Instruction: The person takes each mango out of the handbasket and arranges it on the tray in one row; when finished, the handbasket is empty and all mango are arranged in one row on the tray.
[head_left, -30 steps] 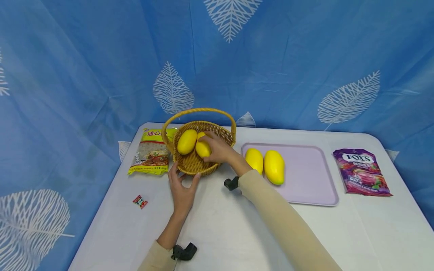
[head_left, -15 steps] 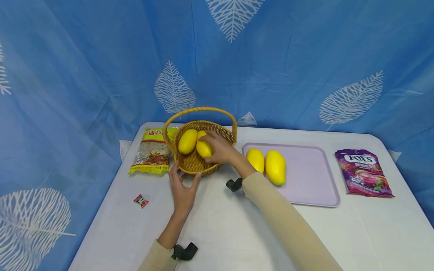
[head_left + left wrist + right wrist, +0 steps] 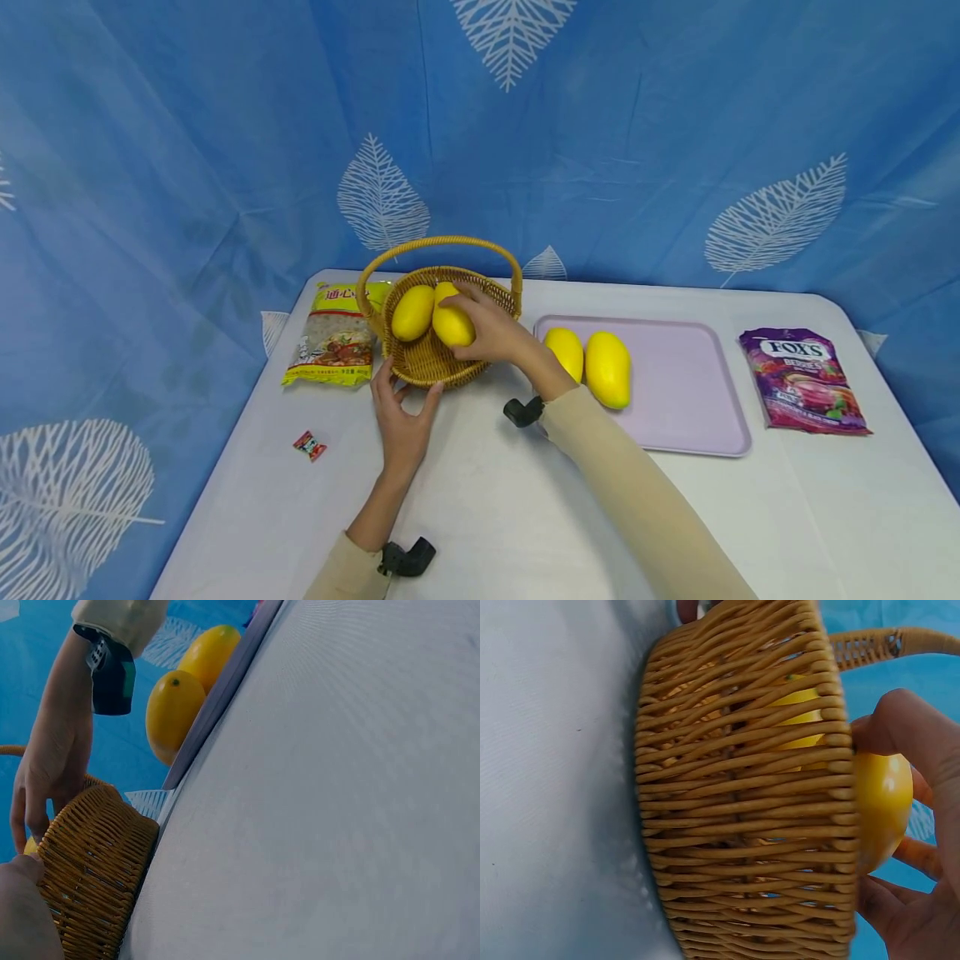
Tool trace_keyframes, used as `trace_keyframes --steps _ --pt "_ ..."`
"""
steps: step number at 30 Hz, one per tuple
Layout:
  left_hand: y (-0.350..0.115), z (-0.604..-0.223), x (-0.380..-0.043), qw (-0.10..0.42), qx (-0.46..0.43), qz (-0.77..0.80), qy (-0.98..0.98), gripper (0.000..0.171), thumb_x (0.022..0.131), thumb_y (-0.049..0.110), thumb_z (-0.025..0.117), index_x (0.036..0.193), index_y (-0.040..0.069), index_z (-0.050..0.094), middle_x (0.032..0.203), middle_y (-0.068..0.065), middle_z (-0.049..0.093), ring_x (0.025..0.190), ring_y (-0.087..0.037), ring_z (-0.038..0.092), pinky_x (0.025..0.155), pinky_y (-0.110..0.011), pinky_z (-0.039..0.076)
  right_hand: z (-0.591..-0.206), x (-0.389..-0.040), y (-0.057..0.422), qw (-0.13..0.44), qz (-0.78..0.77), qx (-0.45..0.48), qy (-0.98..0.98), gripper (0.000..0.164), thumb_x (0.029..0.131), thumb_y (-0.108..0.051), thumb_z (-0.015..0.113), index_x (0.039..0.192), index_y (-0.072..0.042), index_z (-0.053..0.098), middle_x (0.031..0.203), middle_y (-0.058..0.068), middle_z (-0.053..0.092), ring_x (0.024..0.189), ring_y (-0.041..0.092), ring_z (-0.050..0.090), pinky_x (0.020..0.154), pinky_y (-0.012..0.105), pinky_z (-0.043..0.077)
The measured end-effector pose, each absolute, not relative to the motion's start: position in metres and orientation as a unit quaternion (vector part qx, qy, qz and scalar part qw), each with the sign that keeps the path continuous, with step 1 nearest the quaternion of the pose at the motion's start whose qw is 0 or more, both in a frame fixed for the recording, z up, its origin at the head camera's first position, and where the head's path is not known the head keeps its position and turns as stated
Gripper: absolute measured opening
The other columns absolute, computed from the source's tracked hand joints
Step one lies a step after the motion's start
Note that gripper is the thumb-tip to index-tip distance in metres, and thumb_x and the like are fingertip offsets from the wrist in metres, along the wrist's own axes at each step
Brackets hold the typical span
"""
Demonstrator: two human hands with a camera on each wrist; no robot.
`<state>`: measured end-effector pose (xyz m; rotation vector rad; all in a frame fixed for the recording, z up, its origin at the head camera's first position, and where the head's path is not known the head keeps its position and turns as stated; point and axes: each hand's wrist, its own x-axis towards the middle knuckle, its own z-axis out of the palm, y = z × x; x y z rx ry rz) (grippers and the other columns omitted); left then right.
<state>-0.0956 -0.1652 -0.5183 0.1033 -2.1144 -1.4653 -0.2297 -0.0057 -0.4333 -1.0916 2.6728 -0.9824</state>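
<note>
A wicker basket (image 3: 431, 363) with an arched handle stands at the back left of the table. Inside, one yellow mango (image 3: 412, 314) lies against the left wall. My right hand (image 3: 492, 327) grips a second yellow mango (image 3: 454, 322) over the basket, thumb on the near side. In the right wrist view this gripped mango (image 3: 883, 802) bulges above the rim, partly hidden by the weave. My left hand (image 3: 403, 423) holds the basket's near side, with the thumb (image 3: 28, 866) at the rim in the left wrist view; its other fingertips are hidden there.
A lilac tray (image 3: 682, 383) right of the basket bears two mangoes (image 3: 608, 371), one partly behind the right forearm. A purple Fox's candy bag (image 3: 805, 382) lies far right. A yellow food packet (image 3: 335, 337) is beside the basket; a small wrapped candy (image 3: 310, 446) lies nearer.
My right hand has shifted slightly right and toward me, and the mango in it shows a little more and looks slightly higher. The left hand and basket have stayed put.
</note>
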Motion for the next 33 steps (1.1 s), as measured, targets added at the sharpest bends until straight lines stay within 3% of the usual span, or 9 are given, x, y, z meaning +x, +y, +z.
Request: trace_keyframes --steps 17,33 --pt "-0.164 -0.517 -0.094 0.270 0.053 -0.542 -0.794 0.080 0.081 0.030 0.072 0.143 0.006 0.027 0.139 -0.017 0.032 0.125 -0.027 0.037 0.093 -0.043 0.045 -0.407 -0.198 0.023 -0.037 -0.369 -0.388 0.844 0.062 0.074 -0.027 0.073 0.131 -0.024 0.049 0.152 0.002 0.023 0.138 0.020 0.027 0.096 0.042 0.045" --pt "-0.163 -0.516 -0.094 0.270 0.052 -0.546 -0.791 0.079 0.081 0.029 0.072 0.143 0.006 0.028 0.139 -0.017 0.032 0.126 -0.028 0.037 0.093 -0.044 0.045 -0.394 -0.163 0.084 -0.093 -0.382 -0.355 0.848 0.068 0.069 -0.021 0.077 0.131 -0.022 0.048 0.153 0.002 0.021 0.133 0.024 0.035 0.093 0.044 0.047"
